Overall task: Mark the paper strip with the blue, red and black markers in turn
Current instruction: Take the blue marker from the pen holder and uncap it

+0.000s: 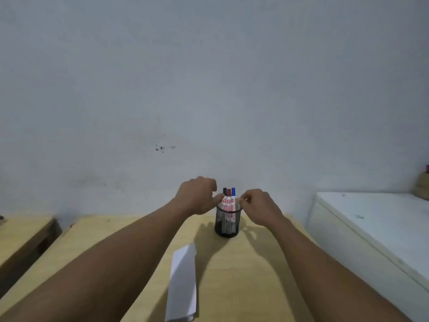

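Beyond your hands, a pale wall [209,77] fills most of the view, with a few dark specks on it. Under your forearms lies a light wooden table [243,275], and off past your right arm stands a white cabinet [371,224], well apart from the work.

Nearer to you than both hands, between your forearms, the paper strip [183,282] lies flat on the table, long and white, its far end pointing toward the cup.

Between your two hands stands a black mesh cup [227,223], upright on the table. Your left hand [197,197] sits just beside the cup's rim on its left, fingers curled in loosely, thumb reaching toward the markers; you hold nothing that can be made out. Your right hand [260,208] is at the rim on the other side, thumb and forefinger pinched narrow near the blue marker; whether they grip it cannot be told.

Three markers stand in the cup: the black marker [224,197] nearest your left hand, the red marker [229,198] in the middle, the blue marker [233,196] nearest your right.
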### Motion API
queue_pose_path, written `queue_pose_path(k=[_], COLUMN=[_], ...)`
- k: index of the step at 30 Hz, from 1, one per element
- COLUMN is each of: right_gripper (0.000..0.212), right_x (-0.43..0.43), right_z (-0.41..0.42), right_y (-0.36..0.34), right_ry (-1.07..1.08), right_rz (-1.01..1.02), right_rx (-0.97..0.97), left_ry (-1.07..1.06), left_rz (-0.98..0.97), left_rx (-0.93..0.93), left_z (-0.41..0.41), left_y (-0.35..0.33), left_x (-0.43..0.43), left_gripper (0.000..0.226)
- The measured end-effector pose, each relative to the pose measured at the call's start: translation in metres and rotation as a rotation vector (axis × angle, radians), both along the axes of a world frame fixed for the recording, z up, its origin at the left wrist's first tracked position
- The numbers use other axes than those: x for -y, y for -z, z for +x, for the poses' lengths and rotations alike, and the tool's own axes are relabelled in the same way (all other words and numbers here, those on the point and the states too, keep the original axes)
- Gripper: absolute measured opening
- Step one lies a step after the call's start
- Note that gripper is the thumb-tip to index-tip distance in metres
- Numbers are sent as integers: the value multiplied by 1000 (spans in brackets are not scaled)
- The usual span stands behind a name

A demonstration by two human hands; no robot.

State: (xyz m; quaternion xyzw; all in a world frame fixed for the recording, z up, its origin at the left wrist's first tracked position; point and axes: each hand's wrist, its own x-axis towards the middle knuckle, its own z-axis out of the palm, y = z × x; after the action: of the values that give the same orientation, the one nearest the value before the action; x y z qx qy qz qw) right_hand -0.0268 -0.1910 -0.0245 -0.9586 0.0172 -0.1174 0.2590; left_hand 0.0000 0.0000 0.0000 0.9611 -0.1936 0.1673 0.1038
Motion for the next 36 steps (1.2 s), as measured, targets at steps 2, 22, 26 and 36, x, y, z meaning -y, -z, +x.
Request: queue_pose_path(k=[2, 22, 26, 36], right_gripper=[29, 11, 16, 22], right_x=[8, 2, -15, -96], right_z=[24, 70, 43, -22], right_y=[8, 3, -37, -78], right_ry=[33, 22, -65, -130], right_rz=[72, 430, 511, 496], right_rx=[5, 104, 172, 226], left_ry=[20, 154, 209, 181], left_rz=[-32, -573, -854, -1229], left_rx=[-30, -195, -150, -120], left_z=[27, 85, 50, -19], left_y=[6, 4, -47, -79], left_x=[18, 68, 50, -38], left_gripper=[47, 16, 14, 16])
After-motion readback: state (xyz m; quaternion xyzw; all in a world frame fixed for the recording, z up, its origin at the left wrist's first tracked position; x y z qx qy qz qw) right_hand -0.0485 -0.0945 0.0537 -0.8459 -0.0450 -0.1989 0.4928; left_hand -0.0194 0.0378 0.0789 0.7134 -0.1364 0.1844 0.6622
